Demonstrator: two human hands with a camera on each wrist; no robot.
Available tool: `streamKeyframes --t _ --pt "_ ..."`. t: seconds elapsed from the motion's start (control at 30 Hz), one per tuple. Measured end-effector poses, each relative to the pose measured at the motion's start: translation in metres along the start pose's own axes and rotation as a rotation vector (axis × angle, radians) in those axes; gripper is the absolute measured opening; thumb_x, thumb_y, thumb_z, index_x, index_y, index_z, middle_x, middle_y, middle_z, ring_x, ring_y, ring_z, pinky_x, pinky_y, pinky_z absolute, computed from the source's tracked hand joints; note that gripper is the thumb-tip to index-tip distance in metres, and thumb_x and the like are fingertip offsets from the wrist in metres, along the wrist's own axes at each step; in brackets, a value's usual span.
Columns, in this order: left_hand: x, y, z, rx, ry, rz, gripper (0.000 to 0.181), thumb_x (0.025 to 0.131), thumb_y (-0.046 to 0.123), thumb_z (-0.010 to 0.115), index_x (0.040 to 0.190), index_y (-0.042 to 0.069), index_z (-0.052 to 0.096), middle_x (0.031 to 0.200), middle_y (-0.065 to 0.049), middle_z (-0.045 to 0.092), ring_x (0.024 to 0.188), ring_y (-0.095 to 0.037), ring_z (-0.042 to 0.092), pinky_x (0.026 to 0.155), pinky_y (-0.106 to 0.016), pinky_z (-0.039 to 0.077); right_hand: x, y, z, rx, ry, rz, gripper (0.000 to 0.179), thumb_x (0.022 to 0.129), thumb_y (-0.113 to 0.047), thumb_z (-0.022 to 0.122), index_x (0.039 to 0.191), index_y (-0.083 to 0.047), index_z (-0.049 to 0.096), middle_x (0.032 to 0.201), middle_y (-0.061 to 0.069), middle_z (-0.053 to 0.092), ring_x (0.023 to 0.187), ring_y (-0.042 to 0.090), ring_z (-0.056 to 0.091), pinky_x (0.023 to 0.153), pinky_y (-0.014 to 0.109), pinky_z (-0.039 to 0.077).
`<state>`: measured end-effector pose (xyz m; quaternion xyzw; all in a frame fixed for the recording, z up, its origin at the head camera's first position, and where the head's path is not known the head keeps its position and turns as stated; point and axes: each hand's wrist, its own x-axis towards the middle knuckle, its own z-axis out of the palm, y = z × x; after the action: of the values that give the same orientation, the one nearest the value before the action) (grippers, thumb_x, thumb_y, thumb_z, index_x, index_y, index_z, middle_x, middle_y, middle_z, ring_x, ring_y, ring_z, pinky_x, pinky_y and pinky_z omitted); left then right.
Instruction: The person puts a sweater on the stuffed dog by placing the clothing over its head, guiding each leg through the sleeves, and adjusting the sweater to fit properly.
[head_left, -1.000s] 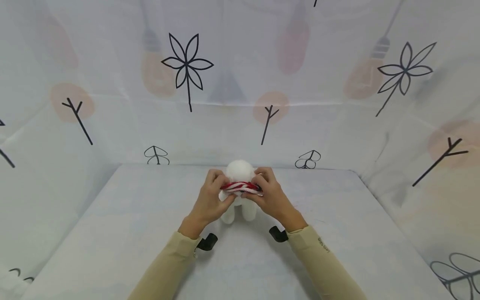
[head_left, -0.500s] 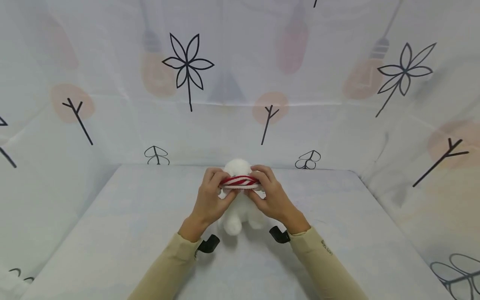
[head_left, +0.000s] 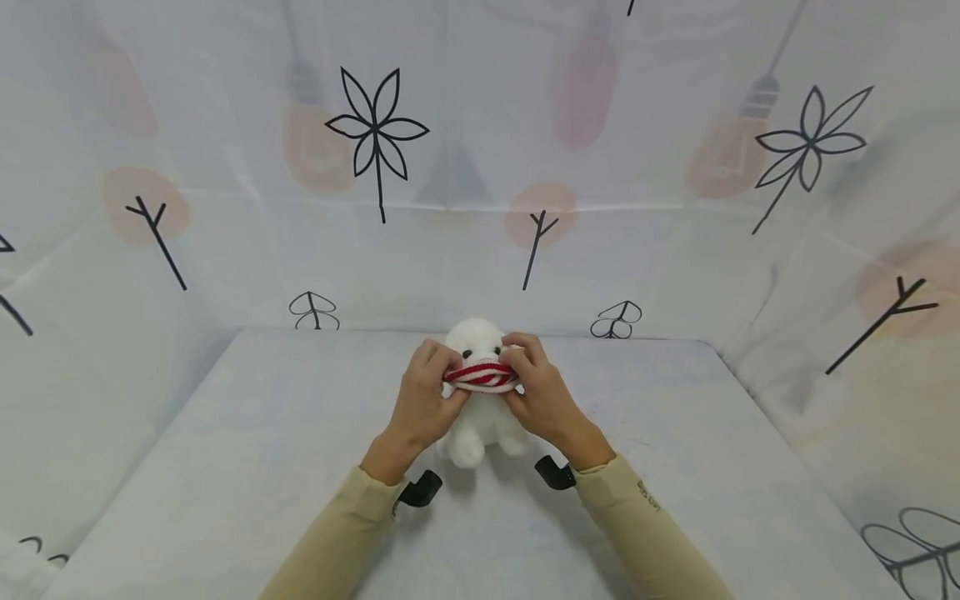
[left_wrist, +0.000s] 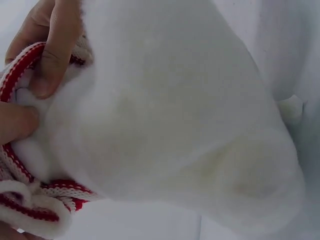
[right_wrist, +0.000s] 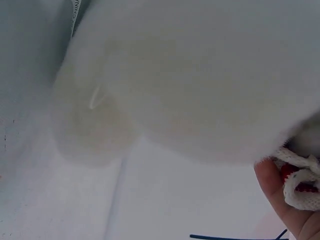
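A white plush toy (head_left: 483,418) sits upright at the table's middle, its two black eyes showing above a red-and-white striped knit garment (head_left: 484,378). The knit lies bunched across the toy just under the eyes. My left hand (head_left: 424,398) grips its left end, thumb below and fingers above. At the other end my right hand (head_left: 546,398) holds it the same way. In the left wrist view, fingertips reach inside the red-edged knit opening, against white plush. A rolled knit fold (right_wrist: 302,192) lies against my right hand in the right wrist view. The toy's arms are mostly hidden.
A pale cloth-covered table (head_left: 247,467) spreads around the toy. Behind and at both sides hangs a white patterned cloth (head_left: 450,267). Black wrist mounts (head_left: 422,489) stick out inward from the sleeve cuffs.
The toy has tilted up and its feet have come nearer. The knit first rose, then dropped a little, and the black eyes now show above it. Both hands have kept their hold.
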<state>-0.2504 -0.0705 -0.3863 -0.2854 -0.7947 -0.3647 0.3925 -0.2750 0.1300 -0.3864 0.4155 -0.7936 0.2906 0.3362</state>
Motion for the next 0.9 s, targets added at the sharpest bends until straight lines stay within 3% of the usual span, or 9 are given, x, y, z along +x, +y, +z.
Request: streamKeyframes --t 0.3,0.57,0.7,0.9 --pt "-0.001 -0.001 0.002 0.025 -0.003 0.013 0.023 0.071 -0.003 0.067 0.080 0.011 0.050 0.086 -0.003 0.045 0.078 -0.017 0.044 0.067 -0.031 0.040 -0.001 0.001 -0.001 0.015 -0.024 -0.026 0.025 0.078 0.009 0.058 0.095 -0.008 0.049 0.129 0.017 0.044 0.089 0.024 0.064 0.063 0.032 0.053" --pt "-0.002 -0.004 0.003 -0.006 -0.076 -0.043 0.026 0.078 0.006 0.071 0.096 0.008 0.053 0.099 -0.006 0.048 0.085 -0.017 0.047 0.068 -0.030 0.044 -0.002 0.006 -0.004 0.103 -0.114 0.134 0.044 0.081 -0.016 0.076 0.108 -0.008 0.042 0.140 0.014 0.036 0.096 0.022 0.063 0.078 0.031 0.054" --pt "-0.003 -0.007 0.004 -0.005 -0.092 -0.067 0.029 0.080 0.009 0.074 0.101 0.008 0.054 0.103 -0.008 0.048 0.085 -0.017 0.049 0.068 -0.029 0.047 -0.003 0.009 -0.002 0.099 -0.114 0.150 0.048 0.080 -0.023 0.076 0.111 -0.008 0.043 0.142 0.014 0.035 0.103 0.024 0.061 0.083 0.035 0.053" --pt "-0.006 -0.009 0.005 0.008 -0.103 -0.100 0.036 0.076 0.005 0.078 0.104 0.006 0.056 0.102 -0.009 0.047 0.086 -0.016 0.051 0.071 -0.029 0.050 -0.006 0.014 0.000 0.062 -0.142 0.177 0.057 0.078 -0.027 0.078 0.118 -0.008 0.042 0.147 0.013 0.031 0.094 0.021 0.062 0.076 0.035 0.053"
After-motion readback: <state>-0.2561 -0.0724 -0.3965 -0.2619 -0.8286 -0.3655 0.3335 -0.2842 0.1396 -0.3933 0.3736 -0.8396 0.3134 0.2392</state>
